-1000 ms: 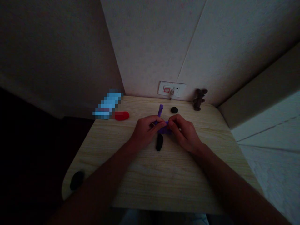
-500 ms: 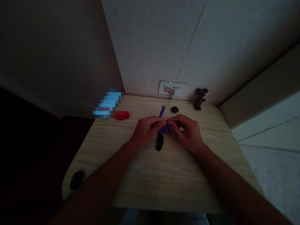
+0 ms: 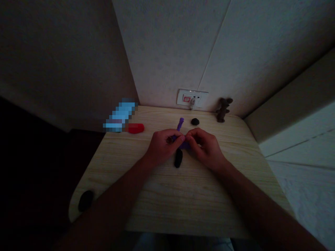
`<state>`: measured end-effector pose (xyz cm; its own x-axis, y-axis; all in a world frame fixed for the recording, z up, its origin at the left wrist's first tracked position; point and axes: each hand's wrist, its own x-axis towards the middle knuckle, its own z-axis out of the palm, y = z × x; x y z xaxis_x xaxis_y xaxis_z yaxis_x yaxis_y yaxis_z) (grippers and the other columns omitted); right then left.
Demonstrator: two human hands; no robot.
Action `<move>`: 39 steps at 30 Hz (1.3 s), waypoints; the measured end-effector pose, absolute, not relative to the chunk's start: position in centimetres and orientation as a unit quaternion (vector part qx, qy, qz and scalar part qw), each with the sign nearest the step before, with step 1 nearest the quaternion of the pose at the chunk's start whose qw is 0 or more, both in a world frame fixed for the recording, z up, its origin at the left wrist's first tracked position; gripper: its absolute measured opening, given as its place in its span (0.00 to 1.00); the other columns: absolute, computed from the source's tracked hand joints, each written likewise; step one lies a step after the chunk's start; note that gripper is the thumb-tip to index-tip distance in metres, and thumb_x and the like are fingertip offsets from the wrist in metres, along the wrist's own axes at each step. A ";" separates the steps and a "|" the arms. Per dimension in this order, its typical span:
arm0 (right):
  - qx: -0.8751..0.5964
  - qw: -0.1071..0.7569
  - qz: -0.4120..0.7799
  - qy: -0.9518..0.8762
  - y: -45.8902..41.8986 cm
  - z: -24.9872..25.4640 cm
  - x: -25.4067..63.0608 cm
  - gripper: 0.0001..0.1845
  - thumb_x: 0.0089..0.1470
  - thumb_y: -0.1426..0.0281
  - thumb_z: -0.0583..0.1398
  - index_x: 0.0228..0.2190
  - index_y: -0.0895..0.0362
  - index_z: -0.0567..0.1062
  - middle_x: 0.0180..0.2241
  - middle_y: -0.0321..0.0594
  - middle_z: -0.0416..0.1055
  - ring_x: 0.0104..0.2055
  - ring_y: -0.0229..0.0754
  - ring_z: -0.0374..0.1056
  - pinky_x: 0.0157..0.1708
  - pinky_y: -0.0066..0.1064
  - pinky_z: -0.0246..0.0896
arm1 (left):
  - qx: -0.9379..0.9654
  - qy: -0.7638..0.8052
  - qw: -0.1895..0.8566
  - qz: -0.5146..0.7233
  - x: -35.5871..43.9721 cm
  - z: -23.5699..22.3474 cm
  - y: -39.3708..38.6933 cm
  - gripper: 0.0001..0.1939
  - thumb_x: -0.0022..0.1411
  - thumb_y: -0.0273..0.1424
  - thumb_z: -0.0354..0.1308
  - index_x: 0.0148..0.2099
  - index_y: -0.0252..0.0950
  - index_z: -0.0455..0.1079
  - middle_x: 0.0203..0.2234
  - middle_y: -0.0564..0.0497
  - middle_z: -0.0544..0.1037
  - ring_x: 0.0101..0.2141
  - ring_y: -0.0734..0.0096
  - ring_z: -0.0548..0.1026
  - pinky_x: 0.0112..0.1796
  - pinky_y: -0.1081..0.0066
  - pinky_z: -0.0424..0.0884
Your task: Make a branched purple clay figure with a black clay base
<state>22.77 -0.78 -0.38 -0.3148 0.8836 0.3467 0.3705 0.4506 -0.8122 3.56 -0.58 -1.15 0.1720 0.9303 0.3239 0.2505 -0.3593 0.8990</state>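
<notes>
Over the middle of the table, my left hand (image 3: 164,144) and my right hand (image 3: 205,146) meet fingertip to fingertip. Both are closed in a pinch on a purple piece of modelling clay (image 3: 185,144), partly covered by the fingers. Its narrow purple stem (image 3: 180,123) sticks out beyond my left fingers, towards the wall. Just below the hands lies an oblong black lump (image 3: 178,158), close to the purple clay; I cannot tell whether they touch. A small round black lump (image 3: 195,121) sits behind my right hand.
On the wooden table (image 3: 162,198) a red rounded object (image 3: 136,128) lies at the back left, beside a blurred-out blue item (image 3: 120,115). A brown figure (image 3: 222,109) stands at the back right. Another black lump (image 3: 86,200) is near the left edge. A wall socket (image 3: 192,98) is behind.
My right hand's fingers shift slightly on the purple clay, while my left hand stays nearly in place. The purple stem has tilted a little to the right since the first frame.
</notes>
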 end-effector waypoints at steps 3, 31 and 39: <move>-0.422 0.417 0.336 -0.731 -0.8 -0.3 22.7 0.10 0.66 0.62 0.62 0.37 0.55 0.76 0.29 0.38 0.75 0.28 0.38 0.69 0.26 0.29 0.63 | 0.675 0.436 0.354 0.479 3.5 -1.0 -0.7 0.08 0.65 0.35 0.64 0.35 0.37 0.82 0.30 0.50 0.85 0.30 0.68 0.79 0.35 0.69 0.73; -0.397 0.459 0.511 -0.609 -0.3 -0.3 22.4 0.17 0.48 0.56 0.76 0.32 0.55 0.82 0.29 0.39 0.81 0.29 0.40 0.76 0.32 0.34 0.76 | 0.655 0.417 0.408 0.480 3.4 -0.9 -0.6 0.10 0.64 0.35 0.63 0.34 0.36 0.81 0.27 0.49 0.84 0.29 0.68 0.80 0.33 0.70 0.74; -0.396 0.456 0.510 -0.612 -0.2 -0.4 22.6 0.19 0.50 0.54 0.75 0.34 0.54 0.80 0.28 0.37 0.79 0.29 0.40 0.75 0.32 0.35 0.77 | 0.637 0.412 0.437 0.483 3.5 -1.1 -0.5 0.09 0.63 0.36 0.66 0.35 0.36 0.81 0.29 0.48 0.85 0.30 0.66 0.81 0.34 0.68 0.76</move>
<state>22.57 -0.24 -0.37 -0.2698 0.9504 0.1546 0.0195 0.1659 -0.9859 3.54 -0.54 -1.10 0.1947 0.9472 0.2549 0.1035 -0.2782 0.9549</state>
